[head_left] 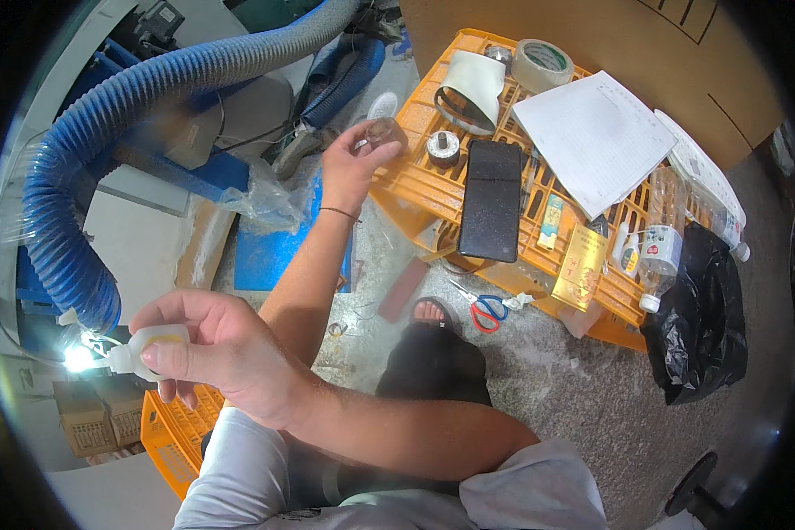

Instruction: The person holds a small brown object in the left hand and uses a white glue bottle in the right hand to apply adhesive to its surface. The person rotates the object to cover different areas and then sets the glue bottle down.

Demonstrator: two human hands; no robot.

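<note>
My right arm crosses over my left one. In my right hand (216, 353) is a small white squeeze bottle (170, 334) with a yellow mark, gripped between thumb and fingers. Its nozzle points left, beside a bright lamp (79, 358). My left hand (353, 168) reaches forward to the near-left edge of an orange plastic crate (397, 181). Between its thumb and fingers is a small clear round piece (380, 132), whose kind I cannot make out. A small round dark pot with a pale top (442, 148) and a black phone (491, 201) lie on the crate nearby.
A tape roll (541, 65), paper sheets (596, 137), a gold box (581, 268) and plastic bottles (661, 252) are on the crate. A black bag (698, 318) hangs beside it. Scissors (484, 311) lie on the floor. A blue ribbed hose (71, 177) curves along the left.
</note>
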